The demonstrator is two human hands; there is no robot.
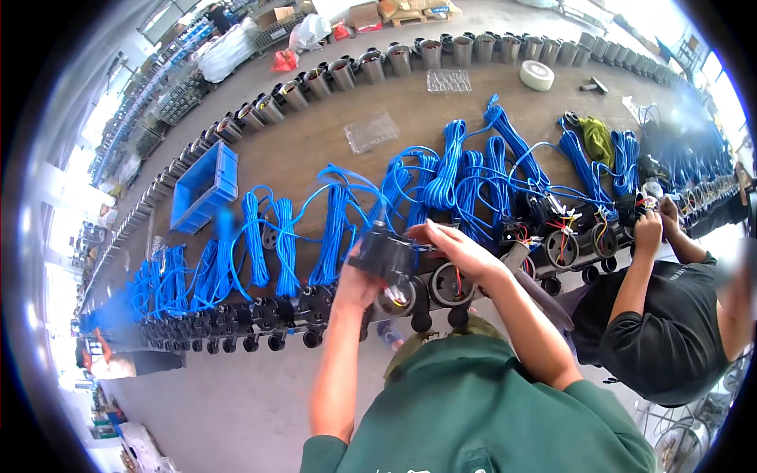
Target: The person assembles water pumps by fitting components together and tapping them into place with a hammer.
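My left hand (359,285) grips a black plastic housing (388,251) over the table's near edge. A blue cable rises from the housing's top, and short wires with a white plug (396,295) hang beneath it. My right hand (461,251) is at the housing's right side, fingers stretched out and held together. Whether its fingertips touch the housing I cannot tell. Just below my hands are round grey metal bodies (452,285) with coloured wires inside. Beyond them lie bundles of blue cable (445,169).
A blue crate (205,189) stands on the brown table (300,150) at the left. Metal cylinders (430,54) line the far edge. A white roll (536,76) and clear plastic trays (372,131) lie mid-table. At the right, a co-worker in black (670,331) handles wires.
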